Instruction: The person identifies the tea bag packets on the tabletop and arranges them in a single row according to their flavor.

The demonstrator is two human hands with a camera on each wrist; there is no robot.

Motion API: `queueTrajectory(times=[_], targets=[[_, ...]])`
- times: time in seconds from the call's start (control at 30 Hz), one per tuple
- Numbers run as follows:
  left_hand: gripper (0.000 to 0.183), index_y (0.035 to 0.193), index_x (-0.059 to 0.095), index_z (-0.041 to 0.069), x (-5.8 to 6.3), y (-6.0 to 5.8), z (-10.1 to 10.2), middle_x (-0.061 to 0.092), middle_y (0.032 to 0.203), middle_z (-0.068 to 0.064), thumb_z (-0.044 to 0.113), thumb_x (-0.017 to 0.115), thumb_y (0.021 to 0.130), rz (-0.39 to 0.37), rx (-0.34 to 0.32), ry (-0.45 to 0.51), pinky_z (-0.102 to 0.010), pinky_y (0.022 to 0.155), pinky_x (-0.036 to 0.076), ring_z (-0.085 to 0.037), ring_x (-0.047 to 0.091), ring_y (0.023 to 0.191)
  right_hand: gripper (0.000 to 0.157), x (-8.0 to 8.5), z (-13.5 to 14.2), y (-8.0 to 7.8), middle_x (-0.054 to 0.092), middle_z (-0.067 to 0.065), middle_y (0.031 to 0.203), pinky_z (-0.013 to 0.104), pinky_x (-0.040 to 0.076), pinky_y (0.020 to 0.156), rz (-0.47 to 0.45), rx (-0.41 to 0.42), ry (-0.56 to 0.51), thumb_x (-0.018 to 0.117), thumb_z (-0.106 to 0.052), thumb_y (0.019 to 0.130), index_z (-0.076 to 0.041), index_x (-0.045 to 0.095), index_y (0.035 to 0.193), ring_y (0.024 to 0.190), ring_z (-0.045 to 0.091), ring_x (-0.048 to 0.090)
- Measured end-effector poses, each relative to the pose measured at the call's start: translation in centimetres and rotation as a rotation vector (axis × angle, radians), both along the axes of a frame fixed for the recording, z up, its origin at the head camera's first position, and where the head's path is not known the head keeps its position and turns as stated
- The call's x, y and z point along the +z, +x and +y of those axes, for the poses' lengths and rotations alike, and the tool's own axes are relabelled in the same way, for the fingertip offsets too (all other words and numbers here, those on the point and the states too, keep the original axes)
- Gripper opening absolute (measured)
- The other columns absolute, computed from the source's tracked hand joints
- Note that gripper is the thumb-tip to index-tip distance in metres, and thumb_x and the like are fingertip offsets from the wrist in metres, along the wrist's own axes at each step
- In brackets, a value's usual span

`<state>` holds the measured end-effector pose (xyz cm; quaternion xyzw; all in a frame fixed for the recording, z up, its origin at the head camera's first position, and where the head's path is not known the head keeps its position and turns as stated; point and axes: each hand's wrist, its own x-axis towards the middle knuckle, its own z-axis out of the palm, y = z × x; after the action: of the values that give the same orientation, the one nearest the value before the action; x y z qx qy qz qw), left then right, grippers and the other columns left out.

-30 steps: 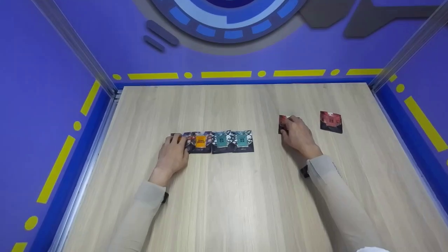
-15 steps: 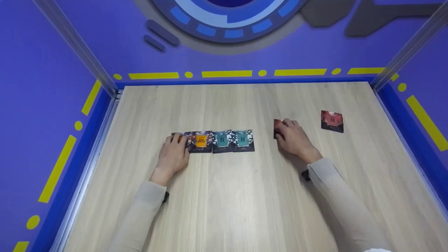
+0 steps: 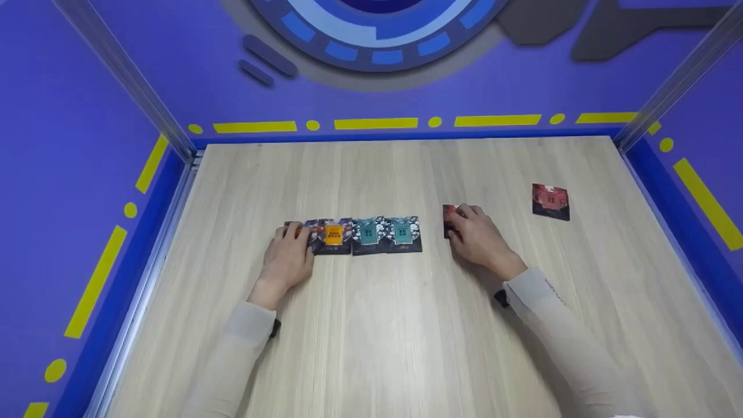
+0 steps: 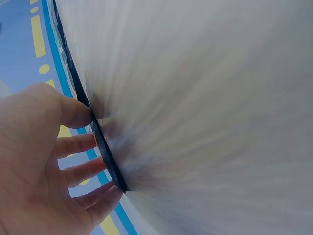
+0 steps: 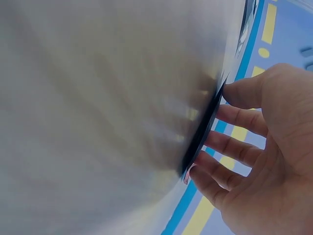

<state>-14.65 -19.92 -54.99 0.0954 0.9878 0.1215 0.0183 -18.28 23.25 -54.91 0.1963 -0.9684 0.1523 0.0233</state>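
Observation:
In the head view, my left hand [image 3: 285,259] rests its fingertips on the sachet at the left end of a row, mostly covering it. Beside it lie a sachet with an orange label [image 3: 333,237] and two sachets with teal labels, the nearer one [image 3: 368,235] and the end one [image 3: 403,234]. To the right of the row, the fingertips of my right hand [image 3: 484,242] press on a red and black sachet [image 3: 447,225], most of it hidden. In the right wrist view, the thumb and spread fingers touch this sachet's dark edge [image 5: 200,134] close over the table.
Another red and black sachet [image 3: 551,202] lies farther back on the right. The wooden table [image 3: 371,325] is bounded by blue walls with yellow markings, the back wall [image 3: 383,104] running along its far edge.
My right hand has slid the red and black sachet leftward and toward me, closer to the row. My left hand has stayed on the left end of the row.

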Motion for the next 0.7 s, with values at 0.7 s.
queueTrajectory(times=[0.7], targets=[[0.052, 0.154, 0.052, 0.001, 0.1, 0.0, 0.0, 0.046, 0.159, -0.026, 0.023, 0.053, 0.107, -0.015, 0.009, 0.004, -0.061, 0.121, 0.041, -0.051, 0.044, 0.146, 0.029, -0.2, -2.6, 1.1, 0.064, 0.018, 0.126, 0.058, 0.052, 0.105, 0.004, 0.084, -0.025, 0.068, -0.014, 0.1, -0.005, 0.072, 0.127, 0.123, 0.044, 0.059]])
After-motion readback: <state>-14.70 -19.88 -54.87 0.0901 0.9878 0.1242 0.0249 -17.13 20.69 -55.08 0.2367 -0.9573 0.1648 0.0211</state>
